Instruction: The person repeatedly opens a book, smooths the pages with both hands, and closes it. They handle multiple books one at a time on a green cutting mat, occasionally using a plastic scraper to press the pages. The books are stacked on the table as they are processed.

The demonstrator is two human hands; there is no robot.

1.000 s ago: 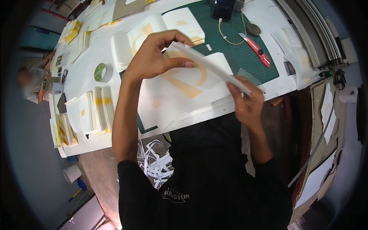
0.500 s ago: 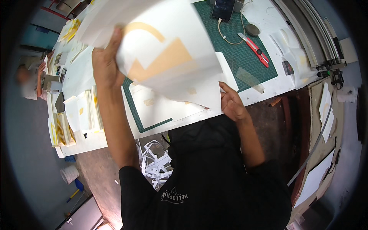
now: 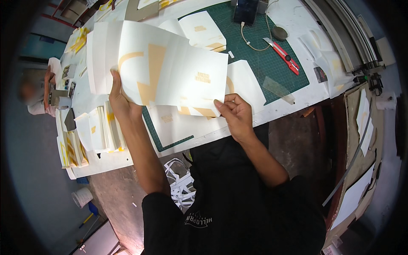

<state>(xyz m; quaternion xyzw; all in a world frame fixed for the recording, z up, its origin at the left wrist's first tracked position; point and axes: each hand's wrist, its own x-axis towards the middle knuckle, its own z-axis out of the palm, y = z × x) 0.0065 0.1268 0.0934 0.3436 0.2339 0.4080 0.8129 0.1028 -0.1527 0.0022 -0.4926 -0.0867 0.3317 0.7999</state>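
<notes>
white sheet (image 3: 170,68), printed with orange shapes (image 3: 155,72) and lettering (image 3: 203,77), above the white table (image 3: 314,93): we grip its lower left with our left hand (image 3: 123,102), pinching its lower right corner with our right hand (image 3: 238,117).

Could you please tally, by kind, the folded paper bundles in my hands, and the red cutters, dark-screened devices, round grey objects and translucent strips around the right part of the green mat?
Folded paper bundle: 1
Red cutter: 1
Dark-screened device: 1
Round grey object: 1
Translucent strip: 1
Total: 5
</notes>
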